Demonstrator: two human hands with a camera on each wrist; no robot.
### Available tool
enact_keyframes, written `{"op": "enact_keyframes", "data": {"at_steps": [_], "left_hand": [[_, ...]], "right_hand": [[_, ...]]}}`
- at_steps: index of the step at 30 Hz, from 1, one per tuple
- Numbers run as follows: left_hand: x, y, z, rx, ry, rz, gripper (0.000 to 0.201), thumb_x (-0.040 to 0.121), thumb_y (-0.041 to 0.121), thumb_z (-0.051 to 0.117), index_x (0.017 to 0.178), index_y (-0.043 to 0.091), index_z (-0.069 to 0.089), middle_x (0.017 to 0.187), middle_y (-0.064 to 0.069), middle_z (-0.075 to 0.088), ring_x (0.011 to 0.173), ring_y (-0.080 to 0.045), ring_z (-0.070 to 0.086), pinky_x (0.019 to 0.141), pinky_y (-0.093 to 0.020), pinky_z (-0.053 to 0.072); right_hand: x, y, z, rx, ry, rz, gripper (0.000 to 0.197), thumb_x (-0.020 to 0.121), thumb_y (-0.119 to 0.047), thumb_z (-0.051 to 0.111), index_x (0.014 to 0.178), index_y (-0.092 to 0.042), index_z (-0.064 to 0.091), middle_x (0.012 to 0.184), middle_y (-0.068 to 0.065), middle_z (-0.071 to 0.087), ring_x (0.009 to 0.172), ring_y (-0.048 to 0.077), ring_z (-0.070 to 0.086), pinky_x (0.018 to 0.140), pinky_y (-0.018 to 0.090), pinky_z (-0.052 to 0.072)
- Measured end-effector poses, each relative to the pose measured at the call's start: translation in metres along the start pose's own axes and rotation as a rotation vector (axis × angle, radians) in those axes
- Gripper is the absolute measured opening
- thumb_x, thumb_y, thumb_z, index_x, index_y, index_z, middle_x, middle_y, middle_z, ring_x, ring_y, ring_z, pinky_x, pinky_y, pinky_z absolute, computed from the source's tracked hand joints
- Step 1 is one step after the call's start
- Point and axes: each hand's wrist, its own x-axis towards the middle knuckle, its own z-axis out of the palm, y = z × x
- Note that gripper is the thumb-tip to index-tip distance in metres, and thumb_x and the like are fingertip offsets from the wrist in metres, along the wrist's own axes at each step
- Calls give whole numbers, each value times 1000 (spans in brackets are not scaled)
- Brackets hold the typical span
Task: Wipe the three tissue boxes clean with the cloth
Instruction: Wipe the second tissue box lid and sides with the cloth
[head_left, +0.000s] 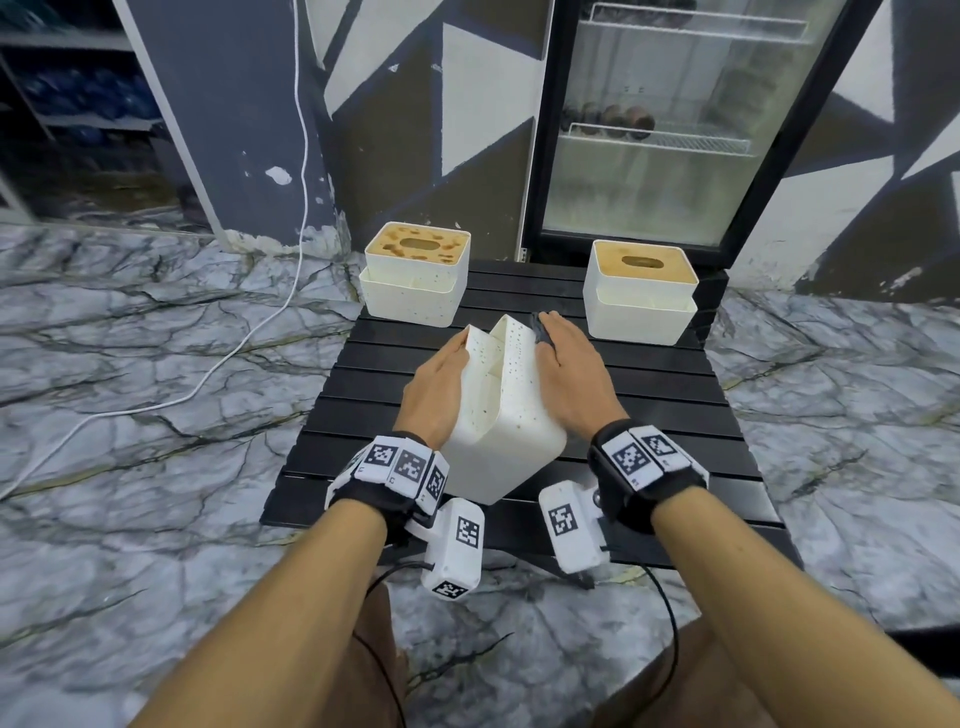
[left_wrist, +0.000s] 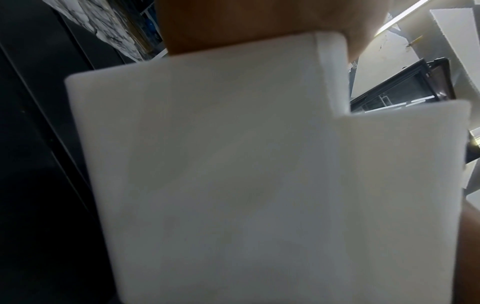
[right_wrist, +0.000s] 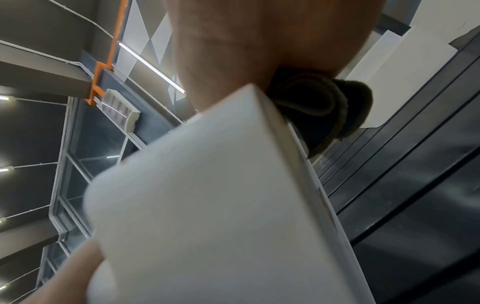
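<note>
1. White-speckled middle tissue box (head_left: 501, 410), tipped on the slatted table (head_left: 649, 400), is steadied by the left hand (head_left: 436, 387) lying flat.
2. Right hand (head_left: 569, 376) presses the dark cloth (head_left: 540, 328) flat on its side: wiping step.
3. Next, likely the stained left box (head_left: 415, 275) and right box (head_left: 641, 291) behind.

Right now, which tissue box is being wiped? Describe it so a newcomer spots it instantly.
Find the black slatted table in front of the glass-door fridge. Two white boxes with tan lids stand upright at its far corners; the tissue box being wiped is nearer, mid-table. It alone is tipped over, between the left hand and the right hand, which presses a dark cloth to its speckled side.
</note>
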Motion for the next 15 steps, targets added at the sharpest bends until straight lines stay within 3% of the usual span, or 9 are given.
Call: {"op": "enact_keyframes", "data": {"at_steps": [5, 11, 15], "left_hand": [[1, -1, 3, -1, 9, 11, 39, 96, 46, 41, 132, 53, 55, 136, 19, 58, 126, -13, 52, 114, -42, 35], [2, -5, 4, -28, 44, 16, 38, 95, 47, 43, 130, 49, 59, 134, 18, 61, 125, -14, 54, 113, -42, 37], [1, -4, 4, -5, 30, -1, 36, 90, 56, 44, 123, 57, 60, 127, 20, 64, 121, -15, 57, 111, -44, 41]], "right_hand": [[-7, 2, -2, 13, -16, 3, 45, 101, -17, 29, 146, -14, 33, 156, 1, 25, 143, 14, 19, 114, 24, 13], [-58, -2, 3, 33, 41, -77, 46, 100, -16, 32, 147, -14, 32, 155, -3, 24, 142, 6, 17, 109, 10, 7], [-88, -3, 8, 50, 65, -125, 46, 101, -17, 33, 147, -15, 32, 155, -5, 24, 142, 3, 16, 112, 10, 7]]}}
